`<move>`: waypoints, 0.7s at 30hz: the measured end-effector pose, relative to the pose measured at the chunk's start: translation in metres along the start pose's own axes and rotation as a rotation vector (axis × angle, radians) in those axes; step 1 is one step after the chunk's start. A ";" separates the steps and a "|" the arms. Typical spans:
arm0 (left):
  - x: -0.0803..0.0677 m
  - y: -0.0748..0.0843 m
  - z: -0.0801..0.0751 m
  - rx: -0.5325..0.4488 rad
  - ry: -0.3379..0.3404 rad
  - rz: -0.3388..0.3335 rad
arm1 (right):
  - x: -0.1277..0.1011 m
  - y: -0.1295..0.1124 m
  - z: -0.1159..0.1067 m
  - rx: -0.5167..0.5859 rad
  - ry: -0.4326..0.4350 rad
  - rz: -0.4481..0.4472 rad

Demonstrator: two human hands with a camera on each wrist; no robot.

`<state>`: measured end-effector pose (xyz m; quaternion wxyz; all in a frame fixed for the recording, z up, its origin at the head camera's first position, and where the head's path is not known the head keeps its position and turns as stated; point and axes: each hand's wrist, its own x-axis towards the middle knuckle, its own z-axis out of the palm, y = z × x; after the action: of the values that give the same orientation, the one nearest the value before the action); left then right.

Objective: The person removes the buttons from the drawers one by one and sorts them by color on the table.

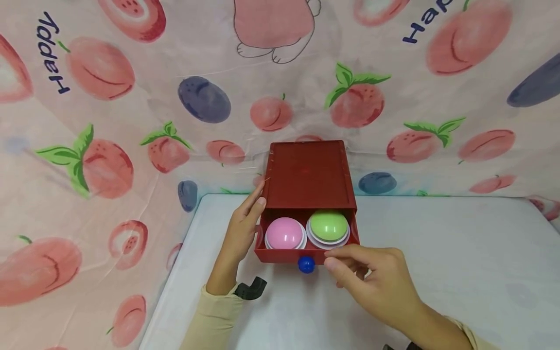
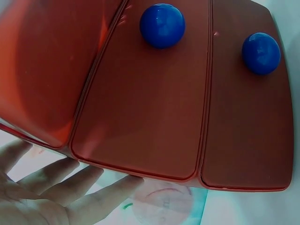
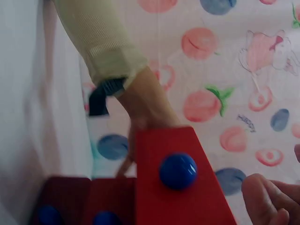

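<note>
A dark red drawer cabinet (image 1: 308,175) stands with its top drawer (image 1: 275,256) pulled out. Inside the drawer sit a pink dome-topped round button (image 1: 284,233) and, to its right, a green dome-topped round button (image 1: 328,226), both on white bases. My left hand (image 1: 240,226) rests along the cabinet's left side with straight fingers. At the drawer's front right corner, my right hand (image 1: 376,277) hovers with loosely bent fingers and nothing in its grasp. Its thumb (image 3: 257,192) shows apart from the drawer front. The drawer's blue knob (image 1: 306,265) lies just left of those fingertips.
Two lower drawers with blue knobs (image 2: 162,26) are closed below the open one. A white table (image 1: 446,262) bears the cabinet. Behind and to the left hangs a pink fruit-printed cloth (image 1: 302,78). A black strap (image 1: 251,288) sits at the left wrist.
</note>
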<state>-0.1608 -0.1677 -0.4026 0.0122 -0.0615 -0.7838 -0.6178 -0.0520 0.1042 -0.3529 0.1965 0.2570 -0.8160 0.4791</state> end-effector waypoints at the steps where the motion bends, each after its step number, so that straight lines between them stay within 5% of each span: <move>1: 0.000 0.000 0.000 0.001 -0.002 0.000 | 0.004 0.001 -0.004 -0.033 0.016 -0.035; 7: -0.001 0.001 0.000 -0.002 0.000 -0.008 | 0.028 0.016 -0.019 -0.235 0.030 -0.129; 12: -0.001 0.001 -0.002 -0.008 -0.004 -0.017 | 0.043 0.029 -0.023 -0.391 -0.062 -0.113; 21: 0.001 0.000 -0.001 -0.022 -0.018 -0.010 | 0.055 0.036 -0.022 -0.475 -0.202 -0.052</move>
<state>-0.1619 -0.1687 -0.4019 0.0013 -0.0633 -0.7774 -0.6259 -0.1154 0.1252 -0.3364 0.1810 0.2714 -0.9141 0.2409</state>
